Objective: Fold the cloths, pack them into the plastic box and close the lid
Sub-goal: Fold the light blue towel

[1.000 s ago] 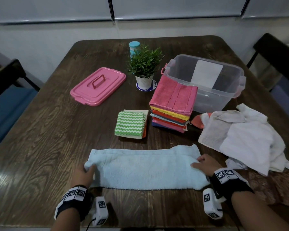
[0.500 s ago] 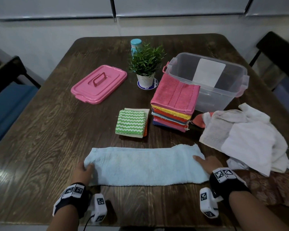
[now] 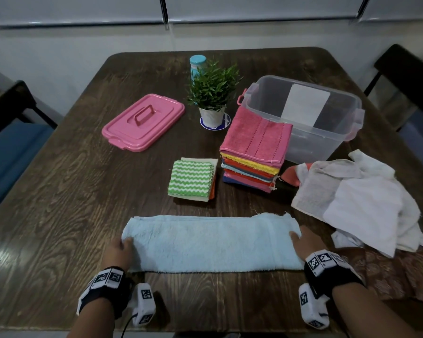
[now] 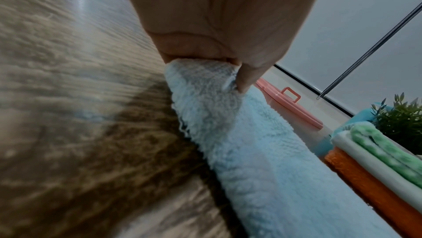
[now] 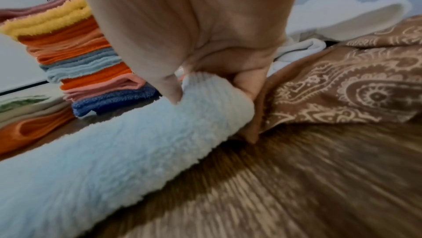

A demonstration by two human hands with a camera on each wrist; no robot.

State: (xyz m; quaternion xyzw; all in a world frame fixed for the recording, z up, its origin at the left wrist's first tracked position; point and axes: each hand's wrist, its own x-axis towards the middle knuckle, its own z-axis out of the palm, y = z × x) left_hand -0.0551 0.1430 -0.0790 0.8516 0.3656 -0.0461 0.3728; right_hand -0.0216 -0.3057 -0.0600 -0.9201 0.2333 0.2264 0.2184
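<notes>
Lying lengthwise across the near part of the dark wooden table, a long pale-blue fluffy towel was folded into a narrow strip and held at both ends. The left hand pinched the towel's left end, thumb pressed over the fabric with the fingers hidden beneath it, as the left wrist view showed. The right hand gripped the right end in the same manner, thumb on top and fingers curled under the edge.

Beyond the towel sat a small folded pile topped by a green-and-white zigzag cloth, and just to its right a taller stack of folded coloured cloths with a pink one on top. Behind that stack, touching or nearly touching it, stood the clear plastic box with pink latches, open. Its flat pink rectangular lid with a handle lay well apart to the left. Between lid and box stood a small potted green plant in a white pot, with a turquoise-capped bottle behind it. A heap of unfolded white cloths lay to the right, over a brown paisley-patterned cloth.
</notes>
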